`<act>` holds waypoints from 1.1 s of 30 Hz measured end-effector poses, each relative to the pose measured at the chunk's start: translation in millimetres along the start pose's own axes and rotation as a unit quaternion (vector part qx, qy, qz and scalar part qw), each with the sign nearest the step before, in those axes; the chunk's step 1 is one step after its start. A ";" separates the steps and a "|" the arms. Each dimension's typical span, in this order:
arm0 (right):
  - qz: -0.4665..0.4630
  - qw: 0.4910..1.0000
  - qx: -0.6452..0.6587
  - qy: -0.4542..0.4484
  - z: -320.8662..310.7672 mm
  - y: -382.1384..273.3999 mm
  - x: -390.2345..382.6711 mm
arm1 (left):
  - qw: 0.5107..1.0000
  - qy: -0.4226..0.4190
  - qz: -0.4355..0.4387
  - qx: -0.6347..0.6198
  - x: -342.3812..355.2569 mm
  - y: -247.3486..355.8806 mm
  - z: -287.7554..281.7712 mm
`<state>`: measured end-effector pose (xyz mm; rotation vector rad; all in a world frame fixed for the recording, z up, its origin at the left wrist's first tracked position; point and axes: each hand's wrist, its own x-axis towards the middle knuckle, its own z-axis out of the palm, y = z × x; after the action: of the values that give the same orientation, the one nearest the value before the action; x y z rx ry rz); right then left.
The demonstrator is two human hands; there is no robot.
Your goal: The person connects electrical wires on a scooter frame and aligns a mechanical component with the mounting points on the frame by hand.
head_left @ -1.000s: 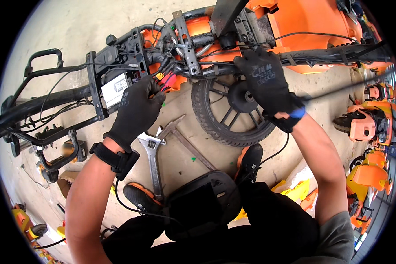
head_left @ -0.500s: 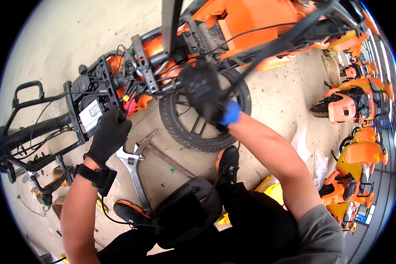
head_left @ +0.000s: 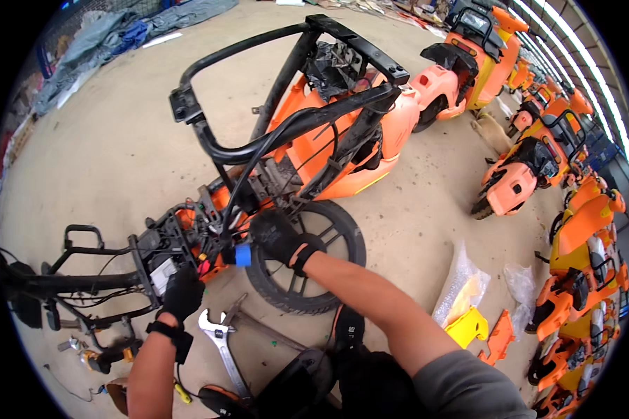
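Note:
A partly stripped scooter with a black tubular frame [head_left: 84,281] and orange panels stretches across the floor in front of me. My left hand [head_left: 183,292], in a black glove, is closed at the wiring beside a white-labelled box [head_left: 163,274]; its fingertips are mostly hidden. My right hand [head_left: 276,234], also gloved, curls against the frame just above the spoked black wheel [head_left: 349,244]. What it grips is hidden. A blue cylindrical piece [head_left: 242,255] shows beside that hand. Over the orange body rises a black tubular rack [head_left: 251,157]. Red and yellow connectors [head_left: 203,266] sit between my hands.
An adjustable wrench [head_left: 223,349] and a hammer [head_left: 265,327] lie on the floor near my feet. Yellow panel [head_left: 468,327], orange piece [head_left: 498,336] and clear bubble wrap [head_left: 461,283] lie to the right. More orange scooters [head_left: 514,183] stand along the right side; grey tarps [head_left: 98,52] lie far left.
My view has lifted, bringing the whole rack and more of the floor into sight. The right hand has moved away from the blue piece, which now sits left of it. My left hand stays at the wiring.

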<state>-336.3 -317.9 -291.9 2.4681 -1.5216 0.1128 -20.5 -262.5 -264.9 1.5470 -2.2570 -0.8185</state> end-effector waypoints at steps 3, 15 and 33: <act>0.013 0.999 -0.022 0.024 -19.6 5.0 -4.8 | 0.998 -0.016 -0.036 0.041 -1.0 6.4 -3.8; -0.043 0.998 0.013 0.048 -12.2 14.5 -4.8 | 0.997 0.024 0.056 0.053 -16.9 12.2 -14.2; -0.037 0.995 0.030 0.089 -37.9 -11.7 -11.9 | 0.984 -0.090 -0.134 -0.079 -55.6 -20.1 -23.9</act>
<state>-329.1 -293.4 -259.4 2.4818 -1.3727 0.3601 28.7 -223.7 -253.2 1.7872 -2.0648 -1.2257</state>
